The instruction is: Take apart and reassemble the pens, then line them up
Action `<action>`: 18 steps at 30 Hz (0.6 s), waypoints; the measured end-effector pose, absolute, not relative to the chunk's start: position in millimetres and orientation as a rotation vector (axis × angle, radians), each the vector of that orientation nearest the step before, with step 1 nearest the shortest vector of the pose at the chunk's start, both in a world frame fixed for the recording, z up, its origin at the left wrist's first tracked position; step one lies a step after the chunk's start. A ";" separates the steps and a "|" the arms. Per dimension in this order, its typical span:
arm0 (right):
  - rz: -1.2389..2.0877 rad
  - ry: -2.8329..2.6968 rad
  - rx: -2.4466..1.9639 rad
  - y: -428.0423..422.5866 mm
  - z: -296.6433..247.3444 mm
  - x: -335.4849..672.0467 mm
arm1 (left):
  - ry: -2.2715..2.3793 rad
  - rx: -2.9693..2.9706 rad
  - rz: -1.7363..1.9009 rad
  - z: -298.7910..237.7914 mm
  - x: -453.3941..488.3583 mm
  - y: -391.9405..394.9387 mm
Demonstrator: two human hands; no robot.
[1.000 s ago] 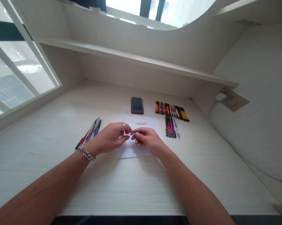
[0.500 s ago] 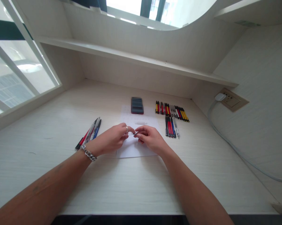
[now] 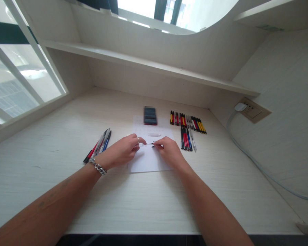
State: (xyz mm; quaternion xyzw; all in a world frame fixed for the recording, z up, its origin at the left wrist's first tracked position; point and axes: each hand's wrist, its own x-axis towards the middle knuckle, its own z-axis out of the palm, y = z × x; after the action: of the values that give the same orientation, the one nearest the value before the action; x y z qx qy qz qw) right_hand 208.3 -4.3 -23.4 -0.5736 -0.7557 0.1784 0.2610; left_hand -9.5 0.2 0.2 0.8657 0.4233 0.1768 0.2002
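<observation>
My left hand, with a ring and a chain bracelet, is closed in a pinch over the white paper. Its thumb and fingers hold a thin, clear pen part. Opposite it, my right hand pinches a slim pen piece with a dark end, at the right of the clear part. Whether the two pieces touch is too small to tell. A short black bit shows under my right fingertips. Just beyond my hands, a clear pen barrel lies crosswise on the paper.
Several pens lie bunched by my left forearm. At the right, pens in black, red, yellow and clear form a row, with a second group below. A dark, blurred-out device lies behind the paper. A cable runs from the wall socket.
My right hand has drawn a little to the right, so the fingertips are now apart and more of the thin pieces shows between them. My left hand has hardly moved.
</observation>
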 end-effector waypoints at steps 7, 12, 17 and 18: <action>0.523 -1.963 -1.436 -5.4 -19.0 206.5 | 1.169 2.418 0.515 2.3 -8.3 -1.2; 0.643 -1.969 -1.205 -14.1 -16.4 191.7 | 1.136 2.408 0.538 3.6 -6.5 -3.3; 0.650 -1.935 -1.203 -15.6 -16.6 187.3 | 1.098 2.388 0.561 5.8 -5.1 -4.8; 0.657 -1.929 -1.209 -14.7 -15.5 189.6 | 1.099 2.383 0.565 6.0 -5.2 -4.8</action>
State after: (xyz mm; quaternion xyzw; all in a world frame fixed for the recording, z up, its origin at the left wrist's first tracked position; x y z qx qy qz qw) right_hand 189.6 -14.7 -15.5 -0.4727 -0.7542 0.2570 0.3765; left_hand -5.2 -4.8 6.0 0.8646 0.3987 0.2051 0.2267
